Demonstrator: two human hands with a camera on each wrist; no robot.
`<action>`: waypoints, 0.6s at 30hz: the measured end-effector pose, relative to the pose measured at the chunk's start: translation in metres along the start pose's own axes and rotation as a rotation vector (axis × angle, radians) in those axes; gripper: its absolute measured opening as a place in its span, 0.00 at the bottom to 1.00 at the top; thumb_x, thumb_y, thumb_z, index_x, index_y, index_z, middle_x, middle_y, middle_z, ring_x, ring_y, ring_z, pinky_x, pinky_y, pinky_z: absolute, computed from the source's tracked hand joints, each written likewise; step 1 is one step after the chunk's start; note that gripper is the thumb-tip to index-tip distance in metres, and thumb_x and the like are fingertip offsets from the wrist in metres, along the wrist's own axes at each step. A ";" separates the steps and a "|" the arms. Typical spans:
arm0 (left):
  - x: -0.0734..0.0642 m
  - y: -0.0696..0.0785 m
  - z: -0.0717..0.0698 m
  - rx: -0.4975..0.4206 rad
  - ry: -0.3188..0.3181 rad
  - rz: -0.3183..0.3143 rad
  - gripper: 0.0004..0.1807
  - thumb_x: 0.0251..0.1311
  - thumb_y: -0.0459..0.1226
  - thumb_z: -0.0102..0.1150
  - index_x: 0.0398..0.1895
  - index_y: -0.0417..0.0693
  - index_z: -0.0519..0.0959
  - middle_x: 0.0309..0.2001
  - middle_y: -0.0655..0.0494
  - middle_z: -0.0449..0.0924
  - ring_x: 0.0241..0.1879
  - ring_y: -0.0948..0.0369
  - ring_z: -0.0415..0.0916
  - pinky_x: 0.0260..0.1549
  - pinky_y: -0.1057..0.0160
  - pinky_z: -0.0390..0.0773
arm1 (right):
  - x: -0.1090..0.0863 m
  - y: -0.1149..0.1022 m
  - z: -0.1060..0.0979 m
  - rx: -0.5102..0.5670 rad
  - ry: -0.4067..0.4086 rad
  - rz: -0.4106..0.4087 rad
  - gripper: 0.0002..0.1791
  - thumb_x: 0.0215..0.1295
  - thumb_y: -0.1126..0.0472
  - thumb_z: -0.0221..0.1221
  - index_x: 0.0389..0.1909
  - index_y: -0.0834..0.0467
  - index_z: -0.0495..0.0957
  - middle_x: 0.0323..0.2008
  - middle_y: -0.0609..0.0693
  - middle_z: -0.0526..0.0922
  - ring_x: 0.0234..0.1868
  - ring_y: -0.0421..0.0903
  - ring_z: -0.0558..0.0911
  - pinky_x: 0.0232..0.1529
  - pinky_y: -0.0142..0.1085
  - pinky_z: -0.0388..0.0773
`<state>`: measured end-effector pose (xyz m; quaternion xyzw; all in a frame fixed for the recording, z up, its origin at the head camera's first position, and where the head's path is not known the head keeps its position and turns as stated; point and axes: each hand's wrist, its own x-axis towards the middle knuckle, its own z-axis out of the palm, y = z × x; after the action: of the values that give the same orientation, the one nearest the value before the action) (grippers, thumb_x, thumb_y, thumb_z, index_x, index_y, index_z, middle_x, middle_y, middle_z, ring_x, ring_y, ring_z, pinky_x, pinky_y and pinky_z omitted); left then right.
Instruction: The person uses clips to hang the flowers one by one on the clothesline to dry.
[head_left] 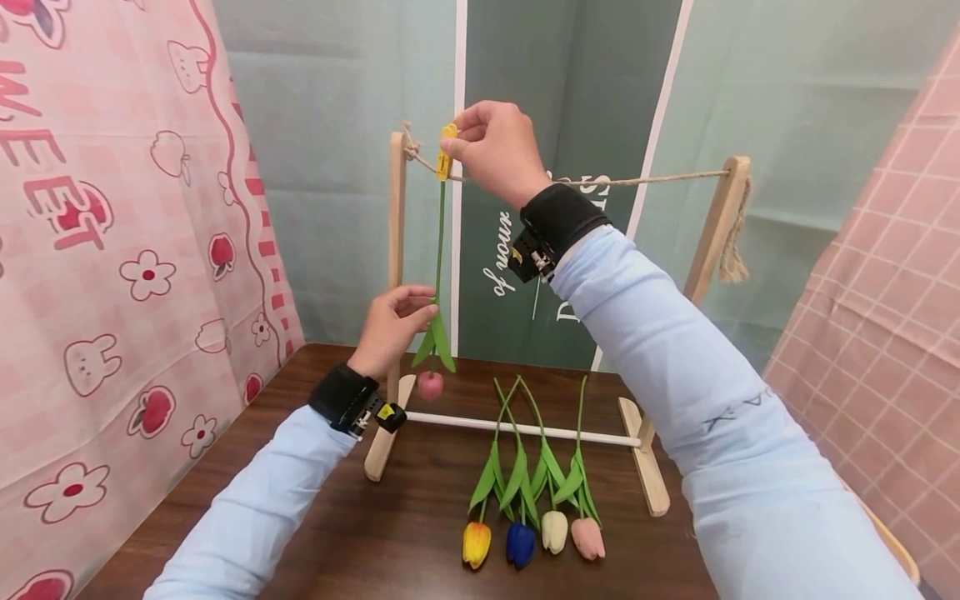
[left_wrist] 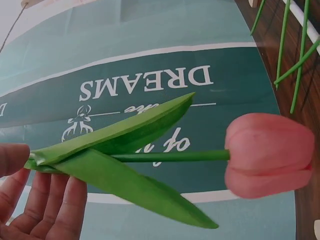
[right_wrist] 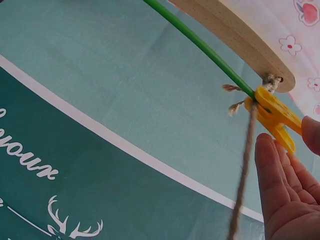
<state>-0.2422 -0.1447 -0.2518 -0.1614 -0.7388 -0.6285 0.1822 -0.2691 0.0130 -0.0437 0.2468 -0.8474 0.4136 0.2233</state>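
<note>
A pink tulip (left_wrist: pixel 270 155) hangs head down from a twine rope (head_left: pixel 637 181), its stem end at a yellow clothespin (right_wrist: pixel 272 117). My right hand (head_left: pixel 504 152) holds the clothespin's handles between thumb and fingers, close to the left post. The pin's jaws sit on the rope and the stem. Lower down, my left hand (head_left: pixel 393 325) pinches the stem where the green leaves (left_wrist: pixel 130 130) begin, thumb on one side and fingers on the other. In the left wrist view the tulip's head points away from the fingers.
The rope runs between two wooden posts (head_left: pixel 396 250), joined low down by a white rod (head_left: pixel 457 423). Four-colour tulips lie in front: yellow (head_left: pixel 476 546), blue (head_left: pixel 521 546), white (head_left: pixel 554 532) and light pink (head_left: pixel 587 537). Their stems cross the rod on the brown table (head_left: pixel 300 517).
</note>
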 end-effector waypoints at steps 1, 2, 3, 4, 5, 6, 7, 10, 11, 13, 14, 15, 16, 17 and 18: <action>-0.001 0.000 -0.002 -0.001 0.002 0.010 0.15 0.64 0.31 0.60 0.53 0.35 0.78 0.46 0.39 0.80 0.45 0.52 0.79 0.40 0.63 0.81 | 0.000 0.000 -0.001 -0.003 0.003 0.000 0.16 0.66 0.57 0.62 0.51 0.60 0.79 0.44 0.51 0.83 0.45 0.42 0.79 0.44 0.30 0.76; -0.003 0.000 -0.004 -0.005 0.004 0.018 0.14 0.64 0.31 0.60 0.52 0.35 0.78 0.46 0.39 0.80 0.45 0.52 0.79 0.39 0.63 0.82 | -0.001 -0.001 -0.001 -0.006 0.007 0.001 0.16 0.66 0.57 0.62 0.52 0.60 0.79 0.44 0.51 0.83 0.45 0.42 0.79 0.44 0.30 0.75; -0.004 0.000 -0.006 -0.006 0.005 0.026 0.14 0.64 0.31 0.60 0.52 0.35 0.78 0.46 0.39 0.79 0.44 0.52 0.79 0.39 0.64 0.82 | -0.001 -0.001 -0.002 -0.009 0.012 0.001 0.17 0.66 0.57 0.62 0.52 0.60 0.79 0.44 0.51 0.83 0.45 0.42 0.79 0.44 0.30 0.75; -0.006 -0.001 -0.008 -0.007 0.006 0.035 0.14 0.64 0.31 0.60 0.52 0.35 0.78 0.45 0.40 0.79 0.44 0.52 0.79 0.39 0.64 0.82 | -0.002 -0.001 -0.003 -0.012 0.015 0.001 0.17 0.66 0.57 0.62 0.52 0.60 0.79 0.44 0.51 0.83 0.45 0.42 0.79 0.44 0.29 0.75; -0.007 -0.002 -0.010 -0.003 0.007 0.047 0.14 0.64 0.30 0.59 0.52 0.35 0.78 0.45 0.39 0.79 0.44 0.52 0.79 0.39 0.64 0.82 | -0.002 -0.002 -0.004 -0.012 0.018 0.000 0.17 0.66 0.57 0.62 0.52 0.60 0.78 0.44 0.51 0.83 0.45 0.41 0.79 0.44 0.29 0.75; -0.008 -0.002 -0.012 -0.003 0.008 0.056 0.14 0.64 0.31 0.59 0.52 0.34 0.78 0.45 0.39 0.79 0.44 0.52 0.79 0.39 0.65 0.82 | -0.003 -0.002 -0.004 -0.011 0.020 -0.002 0.17 0.66 0.57 0.62 0.52 0.60 0.78 0.44 0.51 0.84 0.45 0.41 0.80 0.44 0.29 0.75; -0.009 -0.003 -0.014 0.001 0.011 0.064 0.14 0.65 0.31 0.59 0.51 0.34 0.78 0.45 0.39 0.79 0.43 0.52 0.79 0.39 0.65 0.82 | -0.004 -0.001 -0.005 -0.014 0.024 -0.008 0.17 0.66 0.57 0.62 0.52 0.60 0.78 0.44 0.51 0.84 0.45 0.41 0.80 0.44 0.28 0.75; -0.012 -0.005 -0.020 0.004 0.021 0.080 0.14 0.65 0.32 0.60 0.51 0.34 0.78 0.45 0.39 0.79 0.43 0.53 0.78 0.40 0.65 0.81 | -0.007 0.000 -0.007 -0.023 0.034 -0.028 0.16 0.66 0.57 0.62 0.51 0.61 0.79 0.43 0.51 0.84 0.44 0.40 0.81 0.44 0.28 0.75; -0.013 -0.005 -0.021 0.009 0.025 0.081 0.14 0.65 0.32 0.60 0.51 0.34 0.79 0.45 0.39 0.79 0.42 0.54 0.78 0.39 0.65 0.81 | -0.009 0.001 -0.007 -0.028 0.037 -0.037 0.16 0.65 0.57 0.62 0.51 0.61 0.79 0.42 0.51 0.84 0.44 0.40 0.81 0.44 0.28 0.74; -0.015 -0.006 -0.023 0.018 0.032 0.075 0.14 0.65 0.32 0.60 0.51 0.34 0.79 0.45 0.39 0.79 0.41 0.56 0.78 0.38 0.66 0.81 | -0.011 0.002 -0.008 -0.037 0.040 -0.047 0.16 0.65 0.57 0.63 0.50 0.61 0.79 0.41 0.50 0.85 0.43 0.40 0.81 0.43 0.28 0.74; -0.016 -0.006 -0.024 0.019 0.033 0.071 0.14 0.65 0.32 0.60 0.51 0.34 0.79 0.45 0.39 0.79 0.41 0.57 0.78 0.38 0.66 0.82 | -0.013 0.003 -0.008 -0.038 0.037 -0.049 0.16 0.65 0.57 0.63 0.50 0.61 0.79 0.41 0.50 0.85 0.43 0.39 0.81 0.43 0.28 0.74; -0.016 -0.007 -0.025 0.024 0.034 0.067 0.14 0.65 0.32 0.60 0.51 0.34 0.79 0.45 0.39 0.79 0.40 0.58 0.78 0.38 0.66 0.82 | -0.014 0.004 -0.008 -0.036 0.033 -0.052 0.16 0.65 0.57 0.63 0.50 0.61 0.79 0.41 0.50 0.85 0.43 0.39 0.81 0.43 0.28 0.75; -0.017 -0.008 -0.025 0.026 0.032 0.061 0.14 0.64 0.32 0.60 0.50 0.34 0.79 0.45 0.39 0.79 0.40 0.58 0.78 0.37 0.66 0.82 | -0.016 0.005 -0.008 -0.035 0.029 -0.053 0.16 0.65 0.57 0.63 0.50 0.61 0.79 0.41 0.50 0.85 0.43 0.39 0.81 0.43 0.28 0.75; -0.017 -0.008 -0.025 0.029 0.030 0.055 0.13 0.64 0.32 0.60 0.50 0.34 0.79 0.44 0.40 0.79 0.40 0.58 0.79 0.37 0.65 0.82 | -0.017 0.006 -0.008 -0.032 0.022 -0.056 0.16 0.65 0.57 0.63 0.50 0.61 0.79 0.41 0.50 0.85 0.42 0.39 0.81 0.43 0.28 0.75; -0.018 -0.009 -0.025 0.032 0.025 0.052 0.14 0.64 0.32 0.60 0.50 0.34 0.78 0.44 0.40 0.79 0.40 0.57 0.79 0.37 0.65 0.82 | -0.019 0.007 -0.008 -0.026 0.015 -0.057 0.16 0.65 0.57 0.63 0.50 0.61 0.79 0.41 0.50 0.85 0.42 0.39 0.81 0.43 0.28 0.75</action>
<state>-0.2288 -0.1711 -0.2643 -0.1699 -0.7419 -0.6137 0.2101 -0.2572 0.0274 -0.0547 0.2646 -0.8437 0.3978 0.2447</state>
